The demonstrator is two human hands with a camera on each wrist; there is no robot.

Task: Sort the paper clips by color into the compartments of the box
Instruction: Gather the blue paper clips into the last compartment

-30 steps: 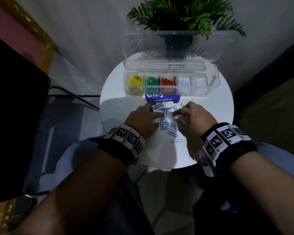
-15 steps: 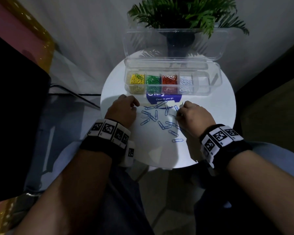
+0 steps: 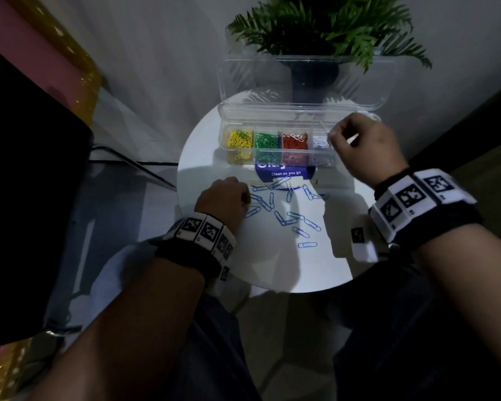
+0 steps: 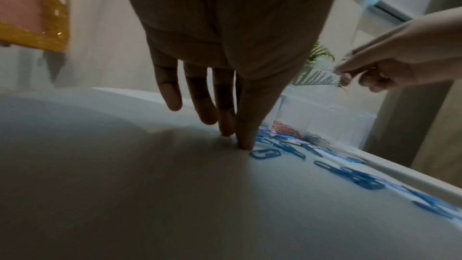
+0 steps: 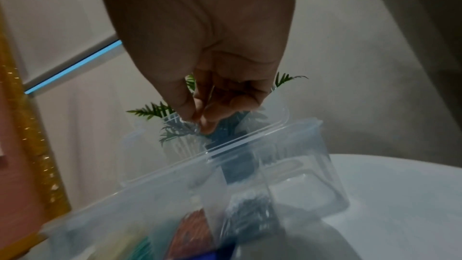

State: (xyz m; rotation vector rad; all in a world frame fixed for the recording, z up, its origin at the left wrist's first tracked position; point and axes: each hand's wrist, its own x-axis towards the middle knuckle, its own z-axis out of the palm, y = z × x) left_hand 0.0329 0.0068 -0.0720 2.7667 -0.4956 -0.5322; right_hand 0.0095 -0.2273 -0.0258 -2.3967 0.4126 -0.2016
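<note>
A clear box (image 3: 275, 111) stands at the back of the round white table (image 3: 272, 264). Its compartments hold yellow (image 3: 240, 139), green (image 3: 267, 140), red (image 3: 294, 141) and white clips (image 3: 318, 141). Several blue clips (image 3: 284, 209) lie loose in front of it. My left hand (image 3: 247, 198) is at their left edge, fingers pointing down. Its thumb and forefinger touch the table beside a blue clip (image 4: 266, 153). My right hand (image 3: 331, 137) hovers over the box's right part and pinches something small, apparently a paper clip. The right wrist view shows the pinch (image 5: 200, 124) above the box rim.
The box lid (image 3: 301, 79) stands open behind it, against a potted plant (image 3: 324, 24). A blue card (image 3: 285, 170) lies under the box front. A dark object (image 3: 26, 198) and a cable (image 3: 128, 163) are to the left, off the table. My knees are below the near edge.
My right hand has lifted from the blue clips and moved back and right, over the box. My left hand slid left and now touches the table at the clips' left edge.
</note>
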